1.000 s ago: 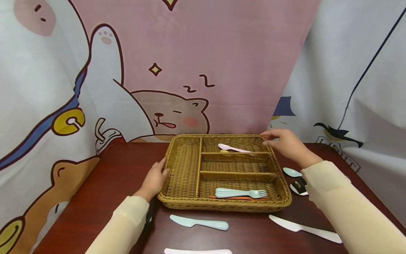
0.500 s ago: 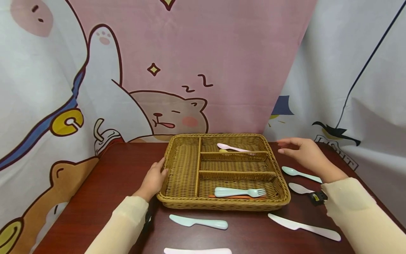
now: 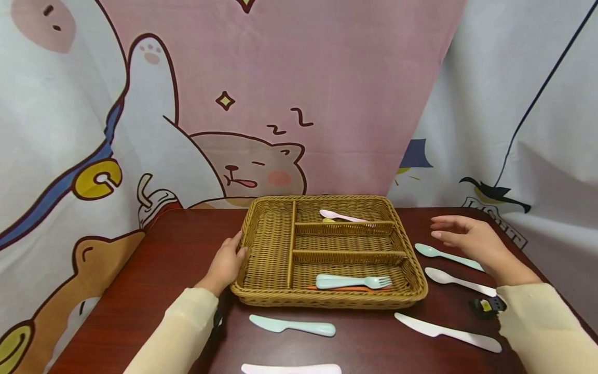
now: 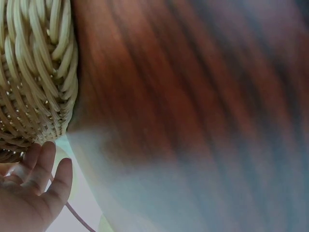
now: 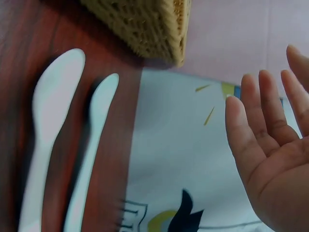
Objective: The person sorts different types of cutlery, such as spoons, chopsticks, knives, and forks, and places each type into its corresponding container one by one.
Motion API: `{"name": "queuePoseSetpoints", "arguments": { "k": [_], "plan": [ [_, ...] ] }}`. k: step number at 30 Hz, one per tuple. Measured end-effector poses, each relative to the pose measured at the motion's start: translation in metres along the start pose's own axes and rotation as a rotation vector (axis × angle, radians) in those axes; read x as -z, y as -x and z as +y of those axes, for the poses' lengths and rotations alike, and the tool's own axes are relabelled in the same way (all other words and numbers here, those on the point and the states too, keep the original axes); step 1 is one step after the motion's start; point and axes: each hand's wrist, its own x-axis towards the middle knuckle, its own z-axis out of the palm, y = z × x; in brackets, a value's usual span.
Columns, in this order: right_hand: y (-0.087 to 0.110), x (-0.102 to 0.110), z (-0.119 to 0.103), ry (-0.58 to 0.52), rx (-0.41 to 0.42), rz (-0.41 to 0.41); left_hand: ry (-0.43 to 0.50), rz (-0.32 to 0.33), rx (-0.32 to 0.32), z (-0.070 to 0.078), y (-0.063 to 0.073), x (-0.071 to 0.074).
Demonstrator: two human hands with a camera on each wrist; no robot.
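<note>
Risk, judged: sideways push by left hand point(image 3: 227, 265) could slide brown woven-wicker four-compartment tray point(image 3: 327, 301); careless dip of right hand point(image 3: 483, 248) could knock smooth mint oval-bowled spoon point(image 3: 446, 255) askew. Tray: rectangular, braided rim, on dark-red wood-grained table point(image 3: 196, 234). Left fingers: relaxed, against tray's left wall, no grasp evident. Right fingers: loosely spread near spoon, empty.

Two Z's point(image 3: 300, 117) stand on the pink cloth point(image 3: 364, 104), and partly hidden lettering point(image 3: 508, 231) ending "HT" on the white cloth point(image 3: 490, 104).
</note>
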Motion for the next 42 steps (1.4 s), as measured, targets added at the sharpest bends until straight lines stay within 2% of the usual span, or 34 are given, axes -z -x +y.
{"name": "queuePoseSetpoints", "arguments": {
  "k": [9, 18, 25, 31, 42],
  "plan": [
    [0.011, 0.011, 0.030, -0.040, -0.040, -0.035, 0.001, 0.004, -0.004, 0.000, 0.000, 0.000],
    [0.021, 0.016, 0.061, 0.062, -0.095, -0.072, -0.002, 0.007, 0.006, -0.001, 0.000, -0.001],
    [0.027, 0.018, 0.074, 0.228, -0.104, -0.058, -0.006, 0.016, 0.001, 0.000, -0.001, -0.001],
    [0.032, 0.021, 0.088, 0.241, -0.099, -0.025, 0.000, 0.015, -0.002, 0.000, -0.001, -0.001],
    [0.038, 0.025, 0.108, 0.344, -0.102, -0.047, -0.004, 0.014, -0.006, -0.002, -0.002, -0.001]
  ]
}}
